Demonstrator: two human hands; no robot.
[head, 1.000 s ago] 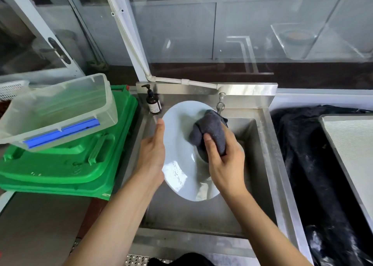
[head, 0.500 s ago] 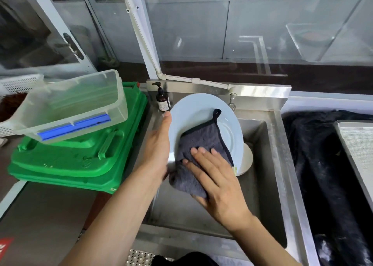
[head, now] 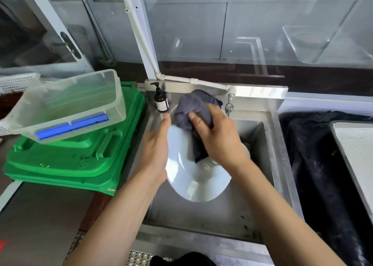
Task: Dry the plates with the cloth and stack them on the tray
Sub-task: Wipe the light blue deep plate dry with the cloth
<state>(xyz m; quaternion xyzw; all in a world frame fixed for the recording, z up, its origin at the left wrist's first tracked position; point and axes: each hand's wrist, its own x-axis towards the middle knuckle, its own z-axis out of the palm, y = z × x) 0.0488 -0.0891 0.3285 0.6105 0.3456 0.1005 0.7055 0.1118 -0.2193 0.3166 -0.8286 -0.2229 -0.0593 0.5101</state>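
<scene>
Partly hidden plate (head: 187,177), cloth (head: 191,108) bunched under right hand (head: 218,136)

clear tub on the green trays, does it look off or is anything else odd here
Yes. The clear tub sits tilted on the stacked green trays, its left end overhanging them. Nothing else stands out: the left hand steadies the plate over the sink.

Glossy plate (head: 193,183); cloth (head: 193,110) seemingly terry; brushed-steel sink (head: 278,144).
</scene>
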